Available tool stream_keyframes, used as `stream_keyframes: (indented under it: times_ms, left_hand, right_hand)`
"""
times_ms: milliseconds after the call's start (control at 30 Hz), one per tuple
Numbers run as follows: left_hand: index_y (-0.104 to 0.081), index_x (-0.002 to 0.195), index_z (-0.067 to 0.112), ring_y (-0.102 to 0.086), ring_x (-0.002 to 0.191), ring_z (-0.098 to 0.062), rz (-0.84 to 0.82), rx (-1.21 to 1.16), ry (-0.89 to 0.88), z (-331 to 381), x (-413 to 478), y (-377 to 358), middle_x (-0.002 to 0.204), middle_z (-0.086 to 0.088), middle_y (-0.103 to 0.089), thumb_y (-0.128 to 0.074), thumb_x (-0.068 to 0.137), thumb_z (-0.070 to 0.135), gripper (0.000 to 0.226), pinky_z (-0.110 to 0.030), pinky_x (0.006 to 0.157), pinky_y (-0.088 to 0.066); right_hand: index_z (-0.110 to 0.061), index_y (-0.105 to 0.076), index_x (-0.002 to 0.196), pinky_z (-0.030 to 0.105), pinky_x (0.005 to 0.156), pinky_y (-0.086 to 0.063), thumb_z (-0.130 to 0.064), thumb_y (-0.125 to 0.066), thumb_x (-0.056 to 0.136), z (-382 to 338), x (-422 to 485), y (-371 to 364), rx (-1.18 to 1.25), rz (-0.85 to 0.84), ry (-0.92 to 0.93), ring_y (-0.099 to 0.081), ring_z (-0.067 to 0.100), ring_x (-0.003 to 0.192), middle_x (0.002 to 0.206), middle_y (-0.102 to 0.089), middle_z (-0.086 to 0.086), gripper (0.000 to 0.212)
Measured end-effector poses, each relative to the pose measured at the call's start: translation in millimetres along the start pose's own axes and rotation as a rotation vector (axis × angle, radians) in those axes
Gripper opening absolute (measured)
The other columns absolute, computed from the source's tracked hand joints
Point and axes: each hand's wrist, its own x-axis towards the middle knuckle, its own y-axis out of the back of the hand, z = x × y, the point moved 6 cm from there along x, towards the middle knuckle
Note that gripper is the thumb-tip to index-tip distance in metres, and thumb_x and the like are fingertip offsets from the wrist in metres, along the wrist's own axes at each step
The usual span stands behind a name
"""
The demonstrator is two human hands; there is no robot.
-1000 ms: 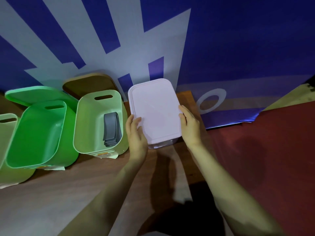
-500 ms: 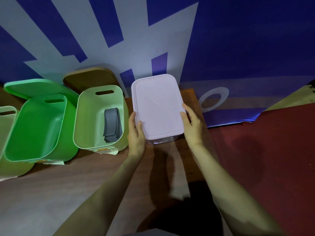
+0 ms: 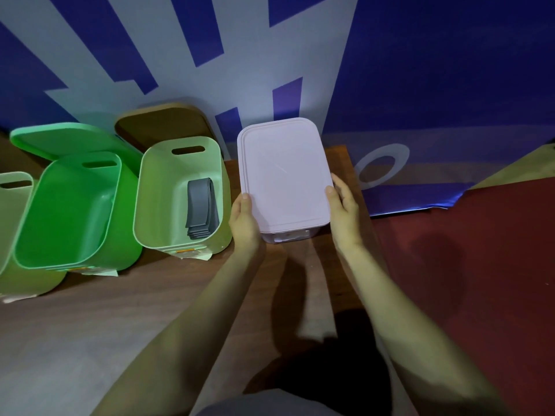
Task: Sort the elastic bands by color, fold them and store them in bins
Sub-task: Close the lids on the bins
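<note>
A pale pink bin with its flat lid (image 3: 285, 175) on stands at the back of the wooden table. My left hand (image 3: 245, 223) grips its left side, thumb on the lid's edge. My right hand (image 3: 345, 211) grips the right side the same way. The bin's contents are hidden under the lid. To its left a light green bin (image 3: 180, 199) stands open, holding a stack of folded grey elastic bands (image 3: 200, 208).
A bright green open bin (image 3: 69, 211) and another pale green bin (image 3: 12, 223) stand further left. A green lid (image 3: 60, 139) and a brown lid (image 3: 162, 124) lean on the blue-and-white wall banner. A red surface (image 3: 468, 265) lies right of the table (image 3: 150, 295).
Both hands stay on the pink bin's sides; the thumbs have shifted a little up along the lid's edges. The bin has hardly moved.
</note>
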Motion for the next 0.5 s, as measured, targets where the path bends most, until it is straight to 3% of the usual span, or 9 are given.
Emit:
stream_keyframes:
  times_ms: [67,200,300,367,433,500]
  left_hand:
    - [-0.062,0.111,0.011,-0.060,0.102,-0.024,-0.001,-0.023,-0.020,1,1,-2,0.110,-0.008,-0.065,-0.047,0.097,0.024,0.024,-0.041,0.096,-0.047]
    - [-0.057,0.116,0.008,-0.056,0.093,-0.012,-0.009,0.121,-0.137,13,-8,-1,0.104,0.001,-0.061,-0.042,0.100,0.020,0.025,-0.014,0.077,-0.047]
    - [-0.045,0.130,0.008,-0.050,0.117,-0.021,-0.062,0.531,-0.353,27,-3,-1,0.126,-0.006,-0.054,-0.037,0.100,0.019,0.033,-0.027,0.096,-0.041]
    - [-0.034,0.139,0.007,-0.041,0.128,-0.024,-0.094,0.711,-0.480,40,-3,-10,0.139,-0.010,-0.042,-0.034,0.098,0.013,0.041,-0.033,0.109,-0.031]
    - [-0.030,0.144,0.008,-0.025,0.139,-0.024,-0.159,0.985,-0.567,48,-2,-26,0.150,-0.011,-0.029,-0.030,0.098,0.011,0.046,-0.033,0.116,-0.018]
    - [-0.027,0.144,0.001,-0.014,0.144,-0.029,-0.238,1.270,-0.732,51,-2,-41,0.153,-0.014,-0.023,-0.031,0.093,0.002,0.051,-0.037,0.118,-0.004]
  right_hand:
    - [-0.021,-0.053,0.130,0.017,0.094,-0.046,-0.020,-0.047,0.097,0,1,0,0.015,0.001,0.012,-0.054,0.002,0.116,0.124,-0.060,-0.010,0.034]
    - [-0.022,-0.052,0.130,0.014,0.093,-0.044,-0.021,-0.045,0.098,-4,-3,-1,-0.023,0.021,0.061,-0.053,0.000,0.116,0.123,-0.059,-0.015,0.033]
    - [-0.021,-0.053,0.126,0.010,0.084,-0.044,-0.019,-0.046,0.096,-11,-4,3,-0.100,0.042,0.101,-0.054,-0.001,0.109,0.110,-0.057,-0.024,0.030]
    - [-0.018,-0.052,0.125,0.015,0.079,-0.043,-0.017,-0.049,0.093,-18,9,7,-0.240,0.012,0.082,-0.055,0.011,0.108,0.109,-0.058,-0.014,0.032]
    - [-0.017,-0.047,0.129,0.027,0.087,-0.043,-0.020,-0.049,0.089,-28,25,5,-0.416,-0.029,0.088,-0.052,0.019,0.114,0.121,-0.055,0.000,0.041]
    - [-0.017,-0.040,0.135,0.040,0.100,-0.040,-0.024,-0.042,0.085,-46,41,-3,-0.707,-0.062,0.269,-0.043,0.025,0.124,0.136,-0.044,0.006,0.050]
